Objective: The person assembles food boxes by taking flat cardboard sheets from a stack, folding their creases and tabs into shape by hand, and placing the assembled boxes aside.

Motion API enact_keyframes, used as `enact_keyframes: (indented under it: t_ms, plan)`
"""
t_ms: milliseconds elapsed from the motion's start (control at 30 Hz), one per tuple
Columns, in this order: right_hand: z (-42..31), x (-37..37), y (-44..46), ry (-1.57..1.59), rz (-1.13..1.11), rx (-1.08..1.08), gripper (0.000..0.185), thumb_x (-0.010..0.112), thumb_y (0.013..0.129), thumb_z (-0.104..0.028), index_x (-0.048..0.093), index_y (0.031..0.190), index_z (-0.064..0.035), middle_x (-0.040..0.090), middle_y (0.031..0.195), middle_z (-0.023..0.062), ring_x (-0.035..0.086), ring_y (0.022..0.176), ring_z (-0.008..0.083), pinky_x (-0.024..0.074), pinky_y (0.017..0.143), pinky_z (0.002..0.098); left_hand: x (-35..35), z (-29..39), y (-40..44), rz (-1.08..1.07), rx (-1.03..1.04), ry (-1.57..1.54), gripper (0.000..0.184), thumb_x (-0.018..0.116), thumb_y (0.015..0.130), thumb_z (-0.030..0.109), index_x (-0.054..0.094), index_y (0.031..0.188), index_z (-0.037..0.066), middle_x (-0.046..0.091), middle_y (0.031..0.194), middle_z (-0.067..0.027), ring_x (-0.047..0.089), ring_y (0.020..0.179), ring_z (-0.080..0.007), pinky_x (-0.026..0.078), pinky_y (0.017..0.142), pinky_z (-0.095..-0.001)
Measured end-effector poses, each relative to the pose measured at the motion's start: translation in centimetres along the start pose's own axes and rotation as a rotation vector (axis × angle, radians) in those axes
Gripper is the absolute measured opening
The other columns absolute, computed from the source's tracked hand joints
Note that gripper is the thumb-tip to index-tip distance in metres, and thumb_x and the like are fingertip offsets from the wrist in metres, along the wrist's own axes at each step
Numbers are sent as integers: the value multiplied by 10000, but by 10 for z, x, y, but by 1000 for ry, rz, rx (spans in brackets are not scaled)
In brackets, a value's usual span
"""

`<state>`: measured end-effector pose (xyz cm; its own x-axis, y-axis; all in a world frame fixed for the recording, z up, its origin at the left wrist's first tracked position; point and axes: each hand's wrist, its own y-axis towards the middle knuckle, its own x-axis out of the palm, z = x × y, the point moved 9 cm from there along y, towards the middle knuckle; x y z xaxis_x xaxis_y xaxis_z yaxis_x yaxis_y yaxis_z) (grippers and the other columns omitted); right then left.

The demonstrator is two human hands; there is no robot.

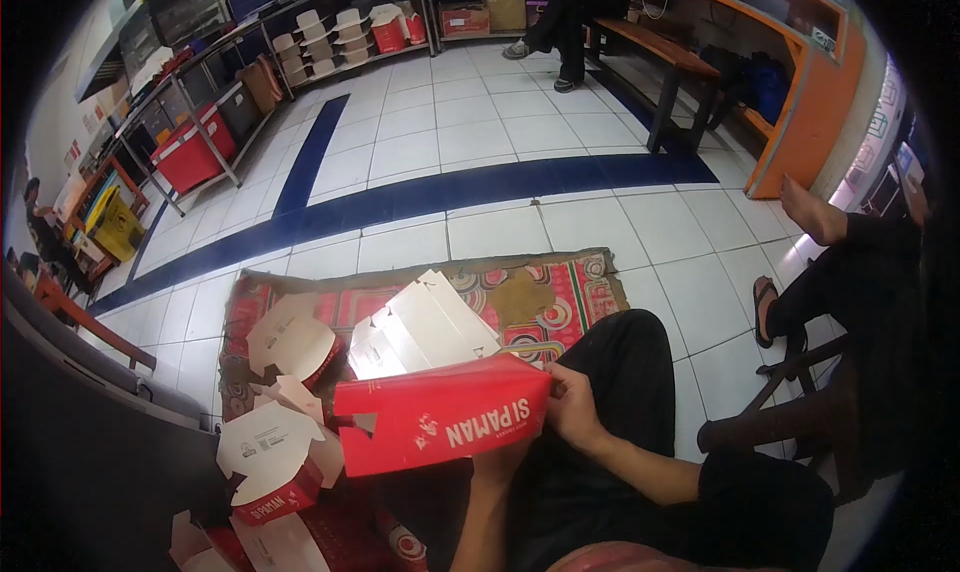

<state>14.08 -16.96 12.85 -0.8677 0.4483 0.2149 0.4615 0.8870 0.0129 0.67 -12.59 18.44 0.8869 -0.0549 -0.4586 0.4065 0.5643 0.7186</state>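
A red cardboard food box (400, 424), printed "SI PAMAN" upside down from my viewpoint, is held over my lap. My right hand (575, 407) grips its right end, fingers closed at the edge. Under the box's lower right part, my left hand (500, 460) holds it from below; its fingers are mostly hidden behind the cardboard. Just beyond lie flat white cardboard blanks (425, 327) on a patterned mat (590, 292). To the left are folded boxes with white tops and red sides, among them a nearer box (268, 447) and a farther box (290, 342).
More cardboard boxes (280, 542) lie at the lower left, beside a dark surface (90, 422). A seated person's bare foot (815, 212) and a wooden chair (780, 427) are at right. Farther off stand a bench (660, 47), shelves with stacked cartons (350, 32) and a red cooler (195, 152).
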Motion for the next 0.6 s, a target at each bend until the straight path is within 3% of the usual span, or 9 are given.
enact_keyframes:
  t_ms: [67,133,167,233,267,300,400,533,600]
  plan:
    - [-10,0,-1,-177,23,-123,277,785,975,12,735,1248,15,783,1250,107,752,1122,180,597,965,338,0,-16,-6,68,-170,-121,464,904,877,213,744,1290,76,755,1208,-116,754,1106,-321,595,930,-482]
    - [-36,10,-9,-666,13,-464,282,832,867,6,773,1143,-2,786,1191,147,775,1064,264,608,935,368,-8,-13,-1,123,-183,-114,419,892,881,172,749,1259,65,759,1177,-135,757,1072,-341,596,896,-481]
    - [-38,8,-8,-667,8,-461,282,832,867,6,773,1143,-2,786,1191,147,775,1064,264,608,935,368,-16,-11,2,176,-197,-107,374,881,884,132,754,1227,54,762,1146,-155,760,1037,-361,597,862,-480]
    - [-58,24,-16,-906,-107,-684,313,813,819,-6,783,1131,-16,763,1108,196,749,919,390,610,833,449,-24,-3,16,172,-224,-150,318,859,891,92,755,1188,43,762,1102,-171,761,995,-380,595,828,-477]
    - [-61,22,-17,-906,-110,-684,313,813,819,-6,783,1131,-16,763,1108,196,749,919,390,610,833,449,-27,-2,22,167,-243,-194,264,838,899,53,757,1149,32,761,1058,-187,762,954,-399,594,794,-474]
    - [-64,24,-19,-925,-132,-707,287,813,821,-4,790,1107,-21,766,1099,179,743,899,382,606,810,458,-26,-5,24,105,-268,-220,200,791,880,-16,773,1079,-2,776,1003,-188,782,959,-353,594,811,-424]
    - [-70,18,-20,-902,-98,-687,257,814,824,7,797,1080,-14,771,1082,158,744,896,372,605,789,460,-18,-5,30,31,-289,-241,203,824,910,34,748,1097,12,756,985,-182,757,897,-407,590,775,-468]
    - [-81,8,-18,-716,33,-586,235,805,850,48,792,1083,15,771,1072,149,769,926,339,613,805,398,-4,1,28,16,-295,-193,207,817,914,27,752,1108,1,754,958,-169,755,904,-398,592,796,-460]
    - [-76,5,-17,-661,78,-523,221,794,852,70,800,1068,23,762,1060,151,770,927,296,612,789,376,-3,-8,23,106,-403,-343,216,803,920,15,754,1129,-4,747,997,-164,755,921,-391,601,834,-459]
